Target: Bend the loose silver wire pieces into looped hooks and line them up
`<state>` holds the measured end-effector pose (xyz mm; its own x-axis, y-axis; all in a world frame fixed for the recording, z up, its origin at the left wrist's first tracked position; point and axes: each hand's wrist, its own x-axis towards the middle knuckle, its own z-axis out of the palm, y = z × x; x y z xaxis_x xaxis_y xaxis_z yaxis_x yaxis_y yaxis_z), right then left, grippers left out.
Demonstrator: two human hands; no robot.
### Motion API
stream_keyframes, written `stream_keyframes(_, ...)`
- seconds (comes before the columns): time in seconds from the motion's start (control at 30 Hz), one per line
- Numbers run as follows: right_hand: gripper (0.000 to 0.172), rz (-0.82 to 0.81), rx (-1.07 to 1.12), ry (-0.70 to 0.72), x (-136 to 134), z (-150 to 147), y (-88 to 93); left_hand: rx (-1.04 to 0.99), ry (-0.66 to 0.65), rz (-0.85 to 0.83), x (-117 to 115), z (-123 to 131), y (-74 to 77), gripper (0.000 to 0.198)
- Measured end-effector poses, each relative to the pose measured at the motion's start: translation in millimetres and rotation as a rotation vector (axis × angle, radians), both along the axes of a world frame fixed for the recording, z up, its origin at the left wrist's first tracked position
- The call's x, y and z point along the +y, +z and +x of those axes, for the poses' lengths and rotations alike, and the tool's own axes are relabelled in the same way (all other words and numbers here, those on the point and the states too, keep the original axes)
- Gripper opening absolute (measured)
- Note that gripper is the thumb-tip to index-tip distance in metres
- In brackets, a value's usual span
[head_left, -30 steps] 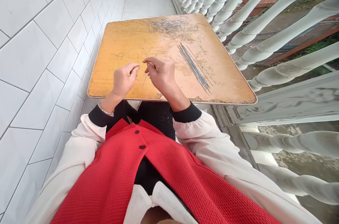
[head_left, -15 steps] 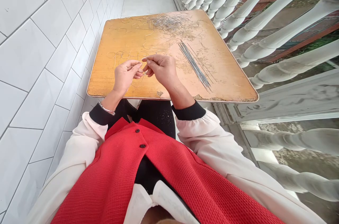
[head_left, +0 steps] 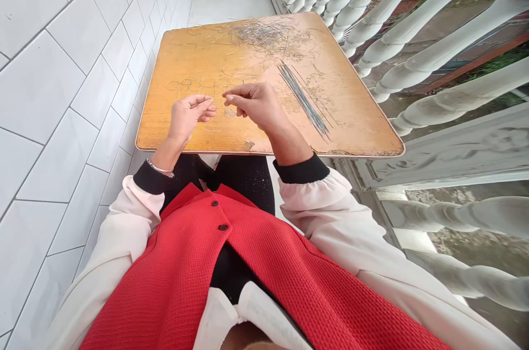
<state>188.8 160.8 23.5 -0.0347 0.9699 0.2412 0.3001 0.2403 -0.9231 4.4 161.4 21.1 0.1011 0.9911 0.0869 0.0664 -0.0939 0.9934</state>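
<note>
Over the near part of the wooden table [head_left: 165, 129], my left hand [head_left: 188, 116] has thumb and forefinger pinched together; what they hold is too thin to make out. A small gap separates it from my right hand [head_left: 254, 105], also closed in a pinch on something too fine to tell. Thin curled wires [head_left: 194, 85] lie on the tabletop just beyond my hands. To the right of my right hand rests a bundle of straight grey wires [head_left: 303, 99], slanting toward the near right corner.
A tangled heap of wire [head_left: 264, 33] sits at the table's far edge. White tiled wall [head_left: 53, 96] runs along the left side, and a white balustrade [head_left: 430, 63] stands close on the right. My legs are under the near edge.
My hands have moved apart, the left one to the left and slightly down, the right one slightly right. Both remain pinched.
</note>
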Motion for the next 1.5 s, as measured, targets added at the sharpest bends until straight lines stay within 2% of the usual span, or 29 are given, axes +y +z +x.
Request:
stream_keyframes(0.13, 0.029, -0.008, 0.066, 0.036, -6.2, 2.3, -6.8, 0.004, 0.048, 0.014, 2.2, -3.2, -0.3, 0.008)
stream_keyframes(0.23, 0.042, 0.06, 0.057, 0.04, -17.2, -3.2, -11.9, 0.027, 0.081, 0.016, 1.4, -1.5, -1.8, 0.008)
stream_keyframes(0.4, 0.036, 0.255, -0.146, -0.029, -33.4, -24.4, -24.0, 0.036, 0.109, 0.016, 0.8, 3.7, -0.8, 0.008)
stream_keyframes(0.5, 0.028, 0.273, -0.23, -0.085, -33.4, -36.8, -31.4, 0.04, 0.122, 0.011, -1.1, 7.0, 1.0, 0.01)
stream_keyframes(0.6, 0.013, 0.175, -0.164, -0.121, -29.2, -40.5, -30.7, 0.082, 0.099, -0.001, -4.3, 6.6, 1.9, 0.009)
stream_keyframes(0.7, 0.015, -0.001, -0.006, -0.075, -26.8, -35.2, -20.9, 0.196, -0.001, -0.029, -4.9, -0.1, 2.9, 0.002)
stream_keyframes(0.83, 0.019, -0.174, 0.148, 0.014, -28.2, -26.9, -8.1, 0.355, -0.071, 0.101, -1.5, -11.7, 11.1, 0.02)
stream_keyframes(1.03, 0.019, -0.238, 0.22, 0.124, -29.5, -25.7, -9.1, 0.491, -0.219, 0.236, -2.1, -13.7, 27.5, 0.019)
stream_keyframes(1.17, 0.017, -0.131, 0.107, 0.082, -28.2, -24.9, -15.5, 0.497, -0.219, 0.267, -3.9, -11.0, 24.8, 0.025)
stream_keyframes(1.37, 0.025, 0.314, -0.339, -0.146, -24.9, -24.4, -22.4, 0.454, -0.195, 0.225, -9.1, -8.4, 19.0, 0.026)
stream_keyframes(1.5, 0.032, 0.449, -0.498, -0.195, -21.6, -25.1, -28.5, 0.397, -0.158, 0.164, -12.7, -4.5, 18.2, 0.025)
